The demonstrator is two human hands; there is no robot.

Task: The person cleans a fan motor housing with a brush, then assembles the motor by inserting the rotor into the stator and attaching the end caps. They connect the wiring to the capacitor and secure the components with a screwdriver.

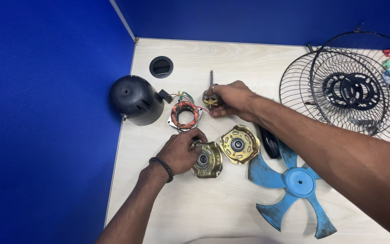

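A person's right hand [232, 99] closes around a fan motor rotor [210, 100] on a pale wooden table [213, 208], its steel shaft [211, 77] pointing away from the person toward the blue back wall, long axis running near to far. The fingers cover most of the rotor body; only its left end, with yellowish fins, and the upper shaft show. Just left of it lies the copper-wound stator [184, 114], with red and green wires. The left hand [180, 151], a dark beaded bracelet [161, 168] at the wrist, grips the left edge of a brass-coloured motor end cover [209, 160] lying flat, bearing up; the palm hides part of its rim. A second end cover [239, 144] sits just to its right, between the two forearms. A black motor housing [136, 99] stands to the left. A blue fan blade [294, 185], partly under the right forearm, lies to the right, beside wire fan guards [344, 90] cut off by the frame edge.
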